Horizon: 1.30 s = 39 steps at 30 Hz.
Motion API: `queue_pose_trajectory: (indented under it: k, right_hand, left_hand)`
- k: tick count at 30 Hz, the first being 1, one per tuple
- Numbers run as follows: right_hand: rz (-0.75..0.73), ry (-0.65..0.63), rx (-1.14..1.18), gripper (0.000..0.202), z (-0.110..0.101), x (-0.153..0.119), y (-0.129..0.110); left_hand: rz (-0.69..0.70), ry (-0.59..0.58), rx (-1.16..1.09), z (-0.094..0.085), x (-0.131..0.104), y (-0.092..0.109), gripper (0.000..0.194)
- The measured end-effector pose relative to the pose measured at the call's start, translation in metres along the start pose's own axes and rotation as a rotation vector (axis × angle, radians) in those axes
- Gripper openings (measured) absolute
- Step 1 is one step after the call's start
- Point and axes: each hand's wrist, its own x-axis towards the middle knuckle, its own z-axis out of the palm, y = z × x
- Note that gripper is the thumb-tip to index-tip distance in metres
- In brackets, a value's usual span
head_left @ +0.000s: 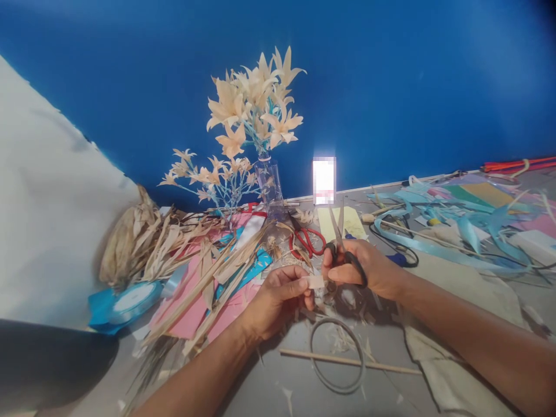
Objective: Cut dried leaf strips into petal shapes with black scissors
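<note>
Between thumb and fingers, my left hand (284,298) pinches a small pale strip of dried husk (315,282). My right hand (369,266) has its fingers through the black handles of a pair of scissors (341,223), whose blades point up and away from me, slightly apart. The fingertips of that hand are close to the strip's right end; whether they touch it I cannot tell. Below both hands lie a wire ring (313,362) and a thin wooden stick (386,367), among pale scraps.
Husk flowers (256,92) stand in a clear bottle (270,185) by the blue wall. Red-handled scissors (309,242) lie ahead of my hands. Dried husks (174,249), pink sheets (186,313) and a ribbon roll (135,301) are at left; blue ribbon (456,255) and cloth (464,289) at right.
</note>
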Motion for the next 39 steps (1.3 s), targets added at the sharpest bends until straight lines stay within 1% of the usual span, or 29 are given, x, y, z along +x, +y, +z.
queue_pose_trajectory:
  k: [3,5,8,10,13,16,19,21,23,26,28,31,34,37,39]
  right_hand:
    - [0.014,-0.038,0.007,0.026,0.003,0.000,0.001]
    - [0.009,-0.034,-0.044,0.025,0.007,0.000,0.001]
    - [-0.011,0.006,-0.123,0.023,0.013,-0.001,0.002]
    - [-0.013,0.019,-0.117,0.024,0.014,-0.002,0.002]
    - [-0.014,0.048,-0.112,0.029,0.013,-0.001,0.003]
    - [-0.041,0.133,-0.089,0.032,0.014,0.001,0.005]
    - [-0.022,0.228,-0.037,0.034,0.021,0.002,0.006]
    - [-0.009,0.263,-0.015,0.034,0.030,0.001,0.008]
    - [0.003,0.265,0.028,0.032,0.038,0.000,0.010]
    - [0.027,0.259,0.046,0.031,0.044,-0.001,0.011]
    - [0.017,0.274,-0.013,0.028,0.041,-0.001,0.009]
    - [-0.013,0.277,-0.074,0.024,0.030,0.000,0.006]
    - [-0.003,0.219,-0.048,0.026,0.022,0.001,0.004]
    - [0.042,0.130,-0.019,0.029,0.022,0.001,0.003]
    - [0.071,0.082,-0.015,0.030,0.024,0.000,0.002]
  left_hand:
    - [0.011,0.014,0.020,-0.001,0.000,-0.001,0.025]
    - [0.017,0.015,0.040,-0.001,0.000,-0.003,0.026]
    - [0.006,-0.024,0.027,-0.001,0.000,-0.007,0.029]
    - [-0.001,-0.048,-0.001,-0.002,0.001,-0.009,0.030]
    - [-0.005,-0.043,-0.059,-0.001,0.002,-0.010,0.036]
    - [0.038,-0.032,-0.100,0.002,0.001,-0.009,0.041]
    - [0.118,0.029,-0.045,0.007,0.001,-0.012,0.038]
    - [0.130,0.111,-0.025,0.011,0.002,-0.014,0.032]
    - [0.122,0.171,-0.040,0.013,0.003,-0.016,0.026]
    - [0.102,0.191,-0.074,0.015,0.004,-0.016,0.026]
    - [0.108,0.193,-0.087,0.014,0.003,-0.014,0.026]
    - [0.123,0.210,0.000,0.013,0.002,-0.011,0.023]
    - [0.086,0.230,0.189,0.013,0.001,-0.010,0.020]
    - [0.059,0.225,0.354,0.015,-0.001,-0.009,0.021]
    - [0.065,0.202,0.426,0.016,-0.002,-0.009,0.021]
